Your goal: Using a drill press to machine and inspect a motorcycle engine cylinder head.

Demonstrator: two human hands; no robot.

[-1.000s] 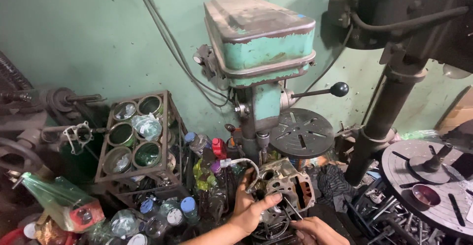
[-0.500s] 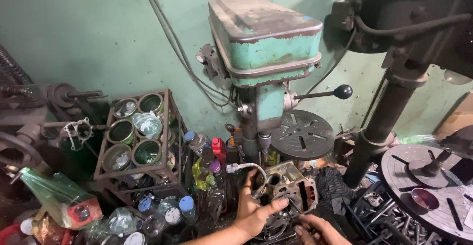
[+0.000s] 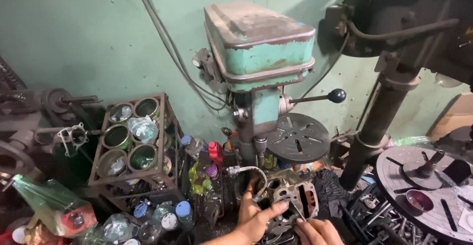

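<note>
A grey metal engine part (image 3: 294,201) with round bores sits below the green drill press (image 3: 261,62), at the bottom middle of the head view. My left hand (image 3: 256,214) grips its left side, thumb across the face and fingers behind. My right hand (image 3: 318,232) is curled at the part's lower right and holds a thin metal tool (image 3: 297,209) that points up against the part. A white hose (image 3: 249,172) curves over the part's top left.
A rusty wire crate (image 3: 135,144) of green cans stands at left, with plastic bottles (image 3: 162,220) below it. A second, dark drill press column (image 3: 377,122) and round slotted table (image 3: 428,186) stand at right. Scrap metal (image 3: 374,215) lies beside the part.
The camera has moved closer and a little lower. My left hand has shifted its grip higher on the engine part, and my right hand has come up beside it with the thin tool.
</note>
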